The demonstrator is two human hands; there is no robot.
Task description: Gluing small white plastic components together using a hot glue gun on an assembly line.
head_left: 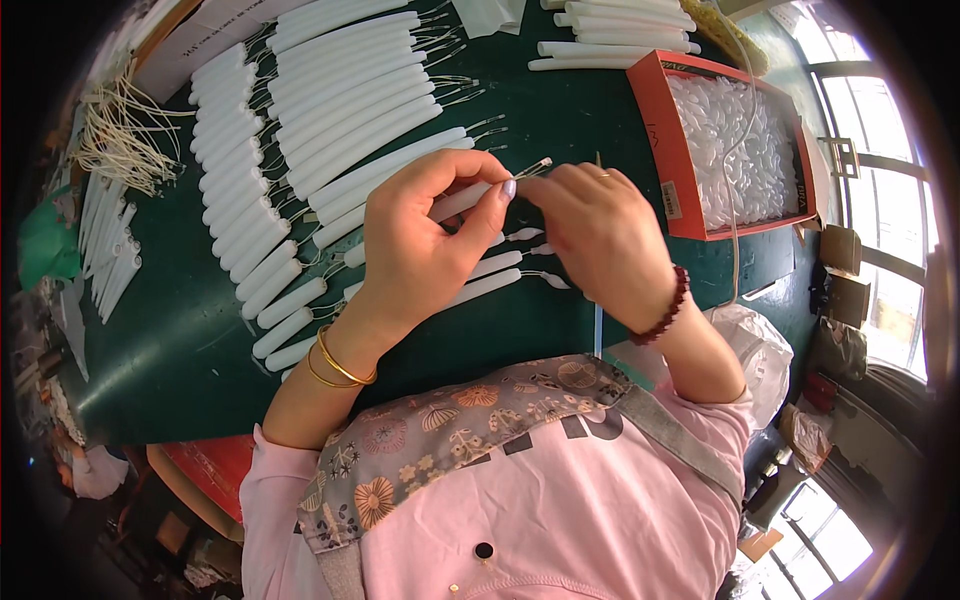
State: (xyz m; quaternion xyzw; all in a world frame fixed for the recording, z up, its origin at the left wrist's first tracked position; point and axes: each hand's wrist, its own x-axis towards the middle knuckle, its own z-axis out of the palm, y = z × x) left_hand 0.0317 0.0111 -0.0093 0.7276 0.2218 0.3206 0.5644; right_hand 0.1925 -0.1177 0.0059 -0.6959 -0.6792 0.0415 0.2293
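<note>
My left hand [415, 235] is closed around a white candle-shaped tube [458, 204], thumb and forefinger pinching near its upper end. A thin lead with a small pale tip [542, 164] sticks out beyond the fingers. Close by on the right, my right hand [612, 240] has its fingers bent together beside that lead; whatever they grip is hidden. Beneath both hands lie more white tubes [488, 288], a few ending in white flame-shaped tips [553, 281]. Farther off, rows of similar tubes [350, 85] have bare wire leads at their right ends.
A red cardboard box [650, 140] full of clear flame-shaped pieces [735, 150] stands at right, with a pale cable [738, 255] hanging across it. Loose cream wires [130, 135] are bunched at far left. More white tubes [620, 25] lie at the back of the green table [180, 350].
</note>
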